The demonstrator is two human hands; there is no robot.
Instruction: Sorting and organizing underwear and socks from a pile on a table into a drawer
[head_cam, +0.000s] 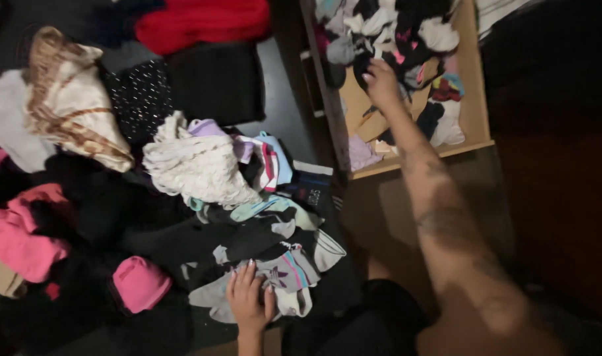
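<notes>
My right hand reaches far forward into the wooden drawer, fingers curled loosely down onto the socks heaped at its back; I cannot tell whether they have pinched one yet. The heap fills the drawer's far half, while bare board shows near its front edge, so there is room to draw the hand back that way. My left hand lies flat, fingers spread and gripping nothing, on a grey sock with coloured stripes at the near edge of the sock pile on the dark floor, seemingly pinning it. Left of that, a cream knit, pink clothes and a red bundle crowd the floor. A narrow dark strip stays free between pile and drawer.
</notes>
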